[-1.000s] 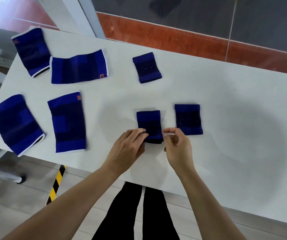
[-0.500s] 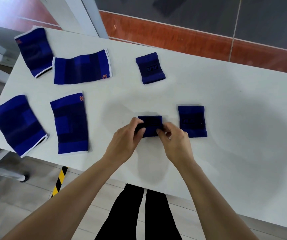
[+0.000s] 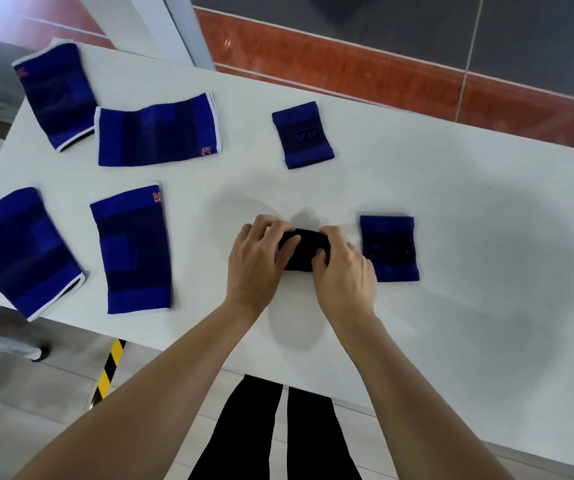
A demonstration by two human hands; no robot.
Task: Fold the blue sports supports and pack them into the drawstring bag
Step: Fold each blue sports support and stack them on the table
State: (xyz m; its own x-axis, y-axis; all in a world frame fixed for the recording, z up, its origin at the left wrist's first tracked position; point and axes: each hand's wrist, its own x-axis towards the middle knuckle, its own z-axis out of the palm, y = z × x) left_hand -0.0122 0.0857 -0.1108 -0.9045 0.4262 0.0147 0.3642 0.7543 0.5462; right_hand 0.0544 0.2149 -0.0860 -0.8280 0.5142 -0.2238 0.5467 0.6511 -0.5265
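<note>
A small dark blue wrist support (image 3: 304,249) lies folded in half on the white table (image 3: 469,237), near the front edge. My left hand (image 3: 257,261) grips its left end and my right hand (image 3: 344,268) grips its right end, fingers over the fold. Just to the right lies a flat wrist support (image 3: 390,249). Another small one (image 3: 302,134) sits further back. Several larger blue supports with white edges lie flat at the left: one (image 3: 133,249) close to my left hand, one (image 3: 23,251) at the table's left edge, one (image 3: 157,129) behind, one (image 3: 58,95) at the far left corner. No drawstring bag is in view.
The table's front edge runs just below my wrists, with my dark trouser legs (image 3: 278,434) under it. A yellow-black floor marking (image 3: 108,368) and a chair base (image 3: 11,344) show at the lower left. A white post (image 3: 171,29) stands behind the table.
The small support between my hands went from lying flat to folded in half, its near end brought over. Both hands moved forward onto it and now hold its ends.
</note>
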